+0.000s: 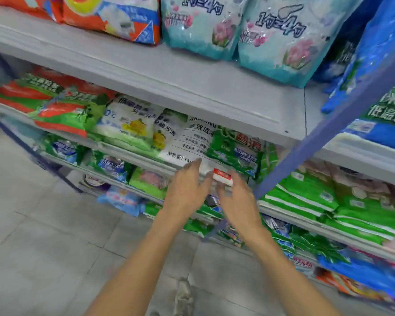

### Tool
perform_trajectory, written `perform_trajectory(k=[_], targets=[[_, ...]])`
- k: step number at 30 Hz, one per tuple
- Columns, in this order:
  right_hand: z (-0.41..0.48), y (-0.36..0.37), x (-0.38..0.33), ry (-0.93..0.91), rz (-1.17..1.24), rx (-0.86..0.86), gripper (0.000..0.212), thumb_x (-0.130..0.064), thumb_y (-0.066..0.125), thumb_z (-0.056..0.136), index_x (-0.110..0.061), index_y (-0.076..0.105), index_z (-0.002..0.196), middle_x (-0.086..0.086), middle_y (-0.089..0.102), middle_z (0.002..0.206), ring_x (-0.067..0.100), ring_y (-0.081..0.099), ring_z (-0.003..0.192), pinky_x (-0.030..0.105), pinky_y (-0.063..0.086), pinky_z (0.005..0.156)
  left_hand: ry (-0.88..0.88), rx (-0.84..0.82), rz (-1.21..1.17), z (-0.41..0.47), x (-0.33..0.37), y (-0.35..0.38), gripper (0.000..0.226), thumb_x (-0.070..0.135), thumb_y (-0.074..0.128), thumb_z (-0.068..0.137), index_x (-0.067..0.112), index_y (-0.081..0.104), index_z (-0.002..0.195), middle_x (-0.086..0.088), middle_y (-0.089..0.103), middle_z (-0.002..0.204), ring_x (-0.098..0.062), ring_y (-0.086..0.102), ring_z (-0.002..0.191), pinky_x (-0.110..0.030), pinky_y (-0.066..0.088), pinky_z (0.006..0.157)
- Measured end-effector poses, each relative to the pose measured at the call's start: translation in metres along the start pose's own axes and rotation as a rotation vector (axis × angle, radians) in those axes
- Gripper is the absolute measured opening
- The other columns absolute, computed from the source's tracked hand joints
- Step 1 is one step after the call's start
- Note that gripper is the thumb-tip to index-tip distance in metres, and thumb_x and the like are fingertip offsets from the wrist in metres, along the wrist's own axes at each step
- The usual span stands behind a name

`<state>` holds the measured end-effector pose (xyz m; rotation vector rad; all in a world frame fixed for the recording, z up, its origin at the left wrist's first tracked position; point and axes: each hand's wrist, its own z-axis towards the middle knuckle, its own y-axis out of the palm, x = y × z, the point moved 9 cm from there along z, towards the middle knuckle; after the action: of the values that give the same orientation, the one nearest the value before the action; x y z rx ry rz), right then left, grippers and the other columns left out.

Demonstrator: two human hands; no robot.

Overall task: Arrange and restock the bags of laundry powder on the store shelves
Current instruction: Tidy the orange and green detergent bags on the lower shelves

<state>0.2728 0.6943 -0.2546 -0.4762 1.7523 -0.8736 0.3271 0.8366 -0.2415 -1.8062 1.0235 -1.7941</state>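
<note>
Left hand [187, 190] and right hand [237, 199] are both spread loose, gripping nothing, at the front edge of the white laundry powder bag [192, 142] lying flat on the middle shelf [132, 156]. Looks heavy, floppy and slick, so I'd grab both sides.

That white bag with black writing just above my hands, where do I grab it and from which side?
Grip the white bag by its near end, which overhangs the shelf lip, coming straight in from the aisle. It lies flat, and the green bag on its right and the lemon-print bag on its left crowd both sides; only the front looks free.
</note>
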Motion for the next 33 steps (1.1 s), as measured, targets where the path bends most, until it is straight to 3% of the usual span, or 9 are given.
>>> perform_trajectory(k=[7,12,15,17,20,23,27,31,33], targets=[[0.071,0.006,0.026,0.179,-0.037,0.192,0.059,-0.036,0.056,0.101,-0.009,0.039,0.151,0.020,0.049,0.149,0.039,0.050,0.133,0.046,0.046,0.104,0.029,0.018,-0.175,0.086,-0.002,0.026,0.058,0.042,0.058,0.098,0.011,0.045,0.145,-0.018,0.063,0.132,-0.036,0.056,0.123,-0.041,0.047,0.098],[0.092,0.003,0.047,0.217,0.075,0.382,0.056,-0.032,0.057,0.102,-0.005,0.042,0.149,0.023,0.043,0.152,0.040,0.042,0.139,0.051,0.038,0.111,0.218,0.185,-0.159,0.108,0.012,0.046,0.038,0.042,0.059,0.092,0.007,0.064,0.107,-0.013,0.069,0.096,-0.035,0.065,0.089,-0.046,0.048,0.088],[0.102,0.011,0.060,0.294,0.136,0.367,0.058,-0.042,0.051,0.101,-0.014,0.041,0.151,0.017,0.042,0.154,0.038,0.040,0.140,0.053,0.036,0.114,0.067,0.139,-0.013,0.123,0.010,0.055,0.060,0.056,0.057,0.095,0.003,0.057,0.124,-0.015,0.064,0.117,-0.035,0.059,0.110,-0.043,0.041,0.099],[0.103,0.015,0.063,0.311,0.153,0.371,0.068,-0.053,0.045,0.093,-0.015,0.044,0.148,0.017,0.044,0.151,0.039,0.041,0.138,0.054,0.036,0.113,-0.045,0.073,-0.011,0.134,0.004,0.063,0.059,0.054,0.060,0.094,0.005,0.056,0.126,-0.014,0.061,0.124,-0.035,0.055,0.118,-0.043,0.043,0.099],[0.101,0.015,0.065,0.298,0.149,0.404,0.060,-0.048,0.048,0.100,-0.014,0.045,0.149,0.016,0.041,0.153,0.037,0.038,0.141,0.051,0.032,0.116,-0.042,0.021,-0.159,0.146,0.003,0.066,0.035,0.043,0.066,0.092,0.010,0.067,0.101,-0.007,0.071,0.097,-0.028,0.067,0.096,-0.034,0.054,0.078],[0.100,0.008,0.064,0.261,0.208,0.427,0.046,-0.040,0.052,0.104,-0.017,0.052,0.143,0.009,0.049,0.142,0.026,0.049,0.123,0.032,0.039,0.103,-0.096,0.005,-0.371,0.136,-0.015,0.057,0.022,0.034,0.070,0.088,0.012,0.070,0.083,0.002,0.068,0.074,-0.023,0.066,0.078,-0.024,0.044,0.054],[0.100,0.010,0.050,0.223,0.335,0.315,0.048,-0.049,0.064,0.096,-0.032,0.052,0.139,-0.009,0.062,0.127,0.011,0.058,0.112,0.028,0.044,0.096,-0.163,0.036,-0.581,0.107,-0.044,0.027,0.016,0.030,0.073,0.085,0.015,0.076,0.090,0.002,0.076,0.083,-0.021,0.069,0.083,-0.032,0.054,0.073],[0.095,0.015,0.035,0.211,0.324,0.288,0.068,-0.048,0.082,0.079,-0.034,0.051,0.137,-0.019,0.067,0.119,0.009,0.065,0.109,0.034,0.050,0.098,-0.261,-0.017,-0.644,0.092,-0.071,0.017,0.012,0.030,0.068,0.089,0.021,0.073,0.096,0.007,0.074,0.096,-0.021,0.065,0.099,-0.029,0.047,0.078],[0.096,0.018,0.036,0.269,0.399,0.219,0.057,-0.037,0.092,0.069,-0.032,0.061,0.117,-0.020,0.073,0.103,0.004,0.069,0.097,0.032,0.054,0.090,-0.331,-0.133,-0.774,0.088,-0.076,0.022,0.008,0.037,0.068,0.093,0.030,0.064,0.091,0.021,0.064,0.094,-0.010,0.061,0.100,-0.023,0.037,0.076]])
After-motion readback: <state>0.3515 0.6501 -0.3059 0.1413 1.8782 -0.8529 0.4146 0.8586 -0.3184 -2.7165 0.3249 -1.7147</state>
